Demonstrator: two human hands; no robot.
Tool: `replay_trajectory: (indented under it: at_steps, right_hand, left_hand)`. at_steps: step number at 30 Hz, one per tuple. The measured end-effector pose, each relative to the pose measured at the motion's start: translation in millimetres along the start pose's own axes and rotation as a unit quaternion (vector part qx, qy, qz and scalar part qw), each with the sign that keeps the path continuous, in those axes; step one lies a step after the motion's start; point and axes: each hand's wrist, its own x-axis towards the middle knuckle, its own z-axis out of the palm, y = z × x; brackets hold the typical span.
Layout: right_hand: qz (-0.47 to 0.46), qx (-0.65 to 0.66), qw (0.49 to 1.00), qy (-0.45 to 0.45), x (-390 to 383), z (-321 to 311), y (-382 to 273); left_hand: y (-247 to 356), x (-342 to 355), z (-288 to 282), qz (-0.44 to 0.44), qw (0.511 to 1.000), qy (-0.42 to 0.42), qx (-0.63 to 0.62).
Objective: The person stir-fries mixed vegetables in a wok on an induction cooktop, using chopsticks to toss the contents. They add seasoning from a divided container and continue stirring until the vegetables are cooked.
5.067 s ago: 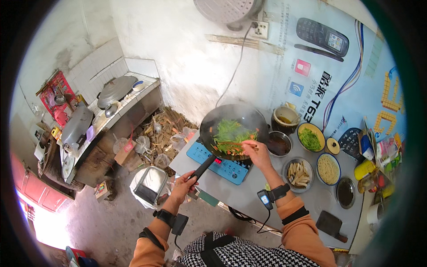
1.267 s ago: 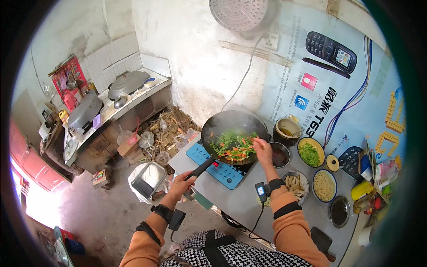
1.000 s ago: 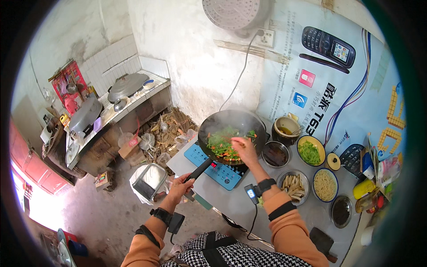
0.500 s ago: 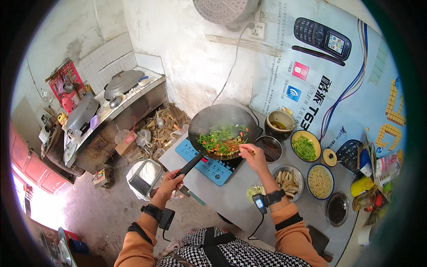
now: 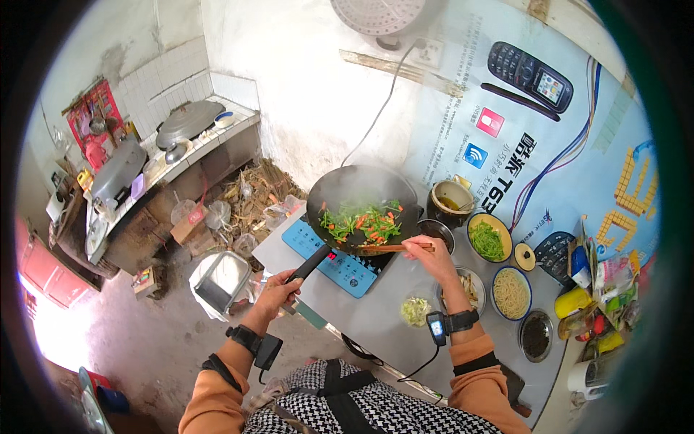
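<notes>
My left hand point(image 5: 278, 289) is closed on the handle point(image 5: 311, 264) of a black wok point(image 5: 335, 186), which sits on a blue induction cooker point(image 5: 343, 278). Steam rises from green strips and orange pieces point(image 5: 365, 220) in the wok. My right hand point(image 5: 426, 257) grips wooden chopsticks point(image 5: 381, 247) at the wok's near right side. Right of the wok stand a brown crock of oil point(image 5: 450, 196), a steel bowl point(image 5: 437, 235) and a yellow bowl of green shreds point(image 5: 488, 239). Below my right hand a plate of pale strips point(image 5: 471, 286) is partly hidden by my wrist.
Noodles point(image 5: 511, 293), a steel dish of dark food point(image 5: 536, 335), chopped pale greens point(image 5: 416, 309), a small lidded jar point(image 5: 525, 254), crowded condiments point(image 5: 578, 304) and a cleaver point(image 5: 515, 382) share the table point(image 5: 347, 325). At left are a tiled stove point(image 5: 181, 163), firewood point(image 5: 256, 181) and a steel tray point(image 5: 220, 282).
The chopsticks have moved from among the vegetables to the wok's near right edge, and my right hand is farther right relative to the wok. The vegetables lie shifted. My left hand keeps the handle.
</notes>
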Motion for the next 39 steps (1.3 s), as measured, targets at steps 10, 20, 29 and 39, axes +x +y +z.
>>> replay_trajectory:
  at_steps: [10, 20, 29, 39]
  right_hand:
    - [0.006, -0.005, 0.962, 0.272, 29.6, 19.3, 36.5]
    - [-0.075, 0.057, 0.994, 0.047, 33.8, 119.6, 16.8]
    - [-0.106, -0.093, 0.934, 0.329, 66.4, 84.1, 31.9]
    - [-0.085, -0.023, 0.984, 0.157, 34.4, 116.5, 10.6]
  left_hand:
    - [3.7, 7.9, -5.6, -0.027, 0.995, -0.093, -0.013]
    - [6.2, 10.3, -5.2, -0.062, 0.993, -0.099, -0.004]
    - [9.4, 13.9, -12.0, -0.071, 0.985, -0.153, -0.027]
    - [13.4, 16.0, -13.4, -0.085, 0.980, -0.178, -0.015]
